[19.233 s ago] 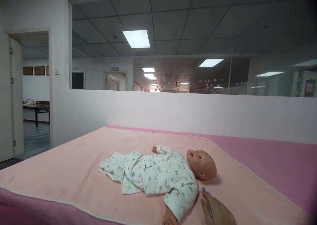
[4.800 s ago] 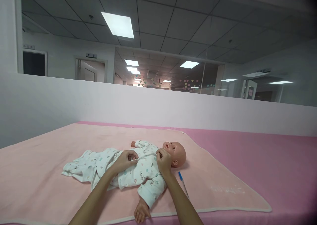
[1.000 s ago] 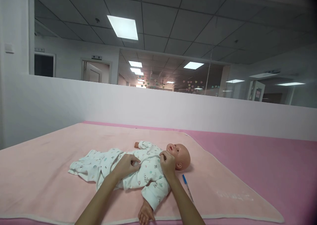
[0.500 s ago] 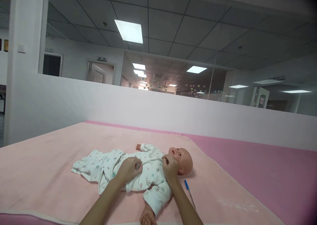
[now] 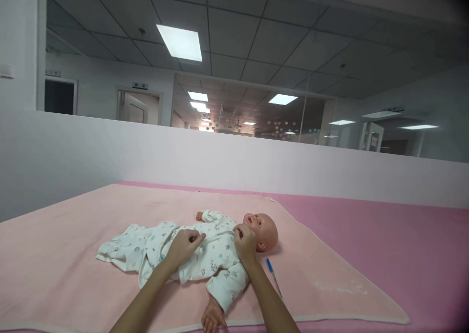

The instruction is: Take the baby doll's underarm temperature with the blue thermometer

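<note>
A baby doll (image 5: 269,231) lies on its back with its head to the right. It wears a white printed baby outfit (image 5: 216,255) whose empty-looking leg part spreads to the left. My right hand (image 5: 245,242) is closed in a pinch on the outfit's neck edge, just under the doll's chin. Over the belly, my left hand (image 5: 183,247) has its fingers curled and thumb against them at the front edge of the outfit. The exact bit of cloth in its fingertips is hidden. Between my hands the front seam runs fairly straight.
A pen with a blue cap (image 5: 273,274) lies beside my right forearm. Under the doll is a peach-coloured mat (image 5: 322,260) on a pink surface (image 5: 414,255). Behind stands a low white wall (image 5: 220,162) with glass above it.
The view has turned slightly to the right, so everything sits further left. My left hand has tilted up a little at the belly; my right hand stays at the neck edge.
</note>
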Demonstrator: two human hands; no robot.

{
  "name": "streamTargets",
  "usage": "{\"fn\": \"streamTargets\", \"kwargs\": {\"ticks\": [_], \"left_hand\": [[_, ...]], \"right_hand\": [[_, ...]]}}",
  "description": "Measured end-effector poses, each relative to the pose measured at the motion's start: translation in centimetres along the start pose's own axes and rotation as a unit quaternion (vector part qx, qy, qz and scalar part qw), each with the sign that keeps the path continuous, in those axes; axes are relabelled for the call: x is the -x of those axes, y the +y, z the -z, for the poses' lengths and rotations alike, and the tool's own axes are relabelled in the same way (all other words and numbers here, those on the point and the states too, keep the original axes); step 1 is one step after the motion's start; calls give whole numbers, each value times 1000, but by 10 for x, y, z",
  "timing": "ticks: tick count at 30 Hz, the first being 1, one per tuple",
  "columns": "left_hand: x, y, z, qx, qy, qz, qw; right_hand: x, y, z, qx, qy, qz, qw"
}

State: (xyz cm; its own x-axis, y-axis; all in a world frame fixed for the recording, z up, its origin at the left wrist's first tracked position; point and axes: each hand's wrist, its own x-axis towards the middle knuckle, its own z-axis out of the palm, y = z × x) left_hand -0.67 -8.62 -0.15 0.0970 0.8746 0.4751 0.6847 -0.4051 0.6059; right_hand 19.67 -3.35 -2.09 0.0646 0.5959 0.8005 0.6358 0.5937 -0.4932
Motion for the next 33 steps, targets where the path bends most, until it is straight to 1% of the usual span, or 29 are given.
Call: {"fn": "streamTargets", "kwargs": {"ticks": [3,6,8,10,12,14,16,18,21,23,27,30,33], "left_hand": [[-10,0,2,-15,15,27,999],[-31,7,2,-32,44,35,998],[-46,16,-5,-13,63,19,998],[-58,25,-20,27,62,-18,998],[-64,33,-38,45,31,-65,996],[-64,37,-55,13,-31,-111,993],[-62,38,-65,-28,-86,-147,985],[-60,37,-67,-43,-113,-161,979],[-59,34,-63,-31,-116,-156,980],[-58,33,-62,-23,-106,-150,983],[-55,30,-66,17,-64,-95,993],[-55,26,-68,87,-40,-46,994],[-59,23,-65,200,-13,-5,980]], "right_hand": [[0,0,0,6,1,-2,1000],[1,0,-1,8,6,-2,1000],[2,-1,-1,7,13,2,1000],[2,-1,-1,6,19,6,1000],[2,-1,-1,11,23,6,1000],[2,0,0,23,24,2,999],[3,2,0,28,24,-7,999],[4,3,0,21,20,-14,999],[5,3,1,7,11,-16,1000],[5,1,2,2,5,-21,1000],[4,-1,4,-7,-7,-24,1000],[4,-2,5,-5,-11,-25,1000],[4,-2,5,3,-12,-25,1000]]}}
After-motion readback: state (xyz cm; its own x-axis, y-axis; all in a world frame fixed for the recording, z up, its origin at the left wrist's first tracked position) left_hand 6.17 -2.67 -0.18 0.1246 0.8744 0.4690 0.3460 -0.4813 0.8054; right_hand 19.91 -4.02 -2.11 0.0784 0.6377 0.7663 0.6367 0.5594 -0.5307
